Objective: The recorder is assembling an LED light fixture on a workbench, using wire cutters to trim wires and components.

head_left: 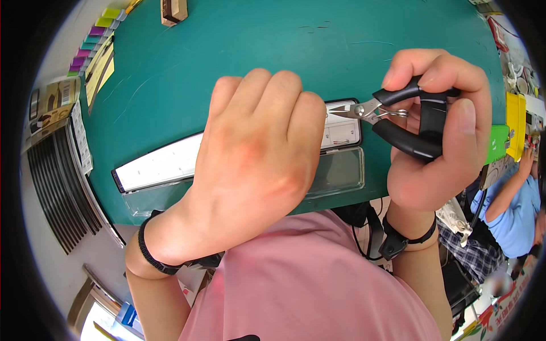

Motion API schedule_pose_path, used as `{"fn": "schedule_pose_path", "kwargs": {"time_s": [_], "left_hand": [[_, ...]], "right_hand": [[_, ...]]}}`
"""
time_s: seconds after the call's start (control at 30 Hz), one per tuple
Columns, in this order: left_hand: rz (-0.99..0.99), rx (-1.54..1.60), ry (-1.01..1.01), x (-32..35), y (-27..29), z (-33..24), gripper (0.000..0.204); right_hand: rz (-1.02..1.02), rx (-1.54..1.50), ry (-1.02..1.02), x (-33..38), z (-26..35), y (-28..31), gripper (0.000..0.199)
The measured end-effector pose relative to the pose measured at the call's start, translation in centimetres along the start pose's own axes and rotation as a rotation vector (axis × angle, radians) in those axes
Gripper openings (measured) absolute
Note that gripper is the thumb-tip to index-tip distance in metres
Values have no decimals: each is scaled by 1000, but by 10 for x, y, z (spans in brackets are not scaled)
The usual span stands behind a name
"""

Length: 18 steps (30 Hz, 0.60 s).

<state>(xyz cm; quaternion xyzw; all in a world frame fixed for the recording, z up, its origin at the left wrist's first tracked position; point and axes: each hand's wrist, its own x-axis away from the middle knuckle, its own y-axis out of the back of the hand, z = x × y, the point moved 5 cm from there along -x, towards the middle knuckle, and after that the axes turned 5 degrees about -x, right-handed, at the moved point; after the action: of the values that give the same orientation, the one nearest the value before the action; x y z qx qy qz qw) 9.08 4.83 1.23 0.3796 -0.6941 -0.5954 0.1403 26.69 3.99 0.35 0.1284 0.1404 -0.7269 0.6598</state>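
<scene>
My right hand (449, 122) is wrapped round a pair of small snips (406, 148) with black handles, a spring and short silver blades. Their blades point left and lie slightly apart. My left hand (259, 142) is closed, knuckles up, beside the blade tips; whatever its fingers pinch is hidden behind it. Under both lies a long, narrow, dark-rimmed case (162, 162) with a white inside, marked off in sections at the right end. Its clear lid (338, 170) is folded out on my side. A few thin bits lie in the right end, too small to name.
A green mat (256, 34) covers the table. A small wooden block (173, 11) stands at the far edge. Coloured tabs (91, 42) and yellow paper (100, 71) line the left side. At right are a yellow bin (515, 126), a green bin (497, 142) and another person's blue sleeve (515, 204).
</scene>
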Motion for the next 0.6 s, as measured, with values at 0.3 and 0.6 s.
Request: {"fn": "schedule_pose_path", "kwargs": {"time_s": [0.3, 0.6], "left_hand": [[45, -5, 1, 4, 8, -7, 24], [-15, 65, 33, 43, -14, -14, 52]], "right_hand": [[33, 79, -37, 2, 0, -5, 42], [90, 202, -59, 32, -2, 8, 40]]}}
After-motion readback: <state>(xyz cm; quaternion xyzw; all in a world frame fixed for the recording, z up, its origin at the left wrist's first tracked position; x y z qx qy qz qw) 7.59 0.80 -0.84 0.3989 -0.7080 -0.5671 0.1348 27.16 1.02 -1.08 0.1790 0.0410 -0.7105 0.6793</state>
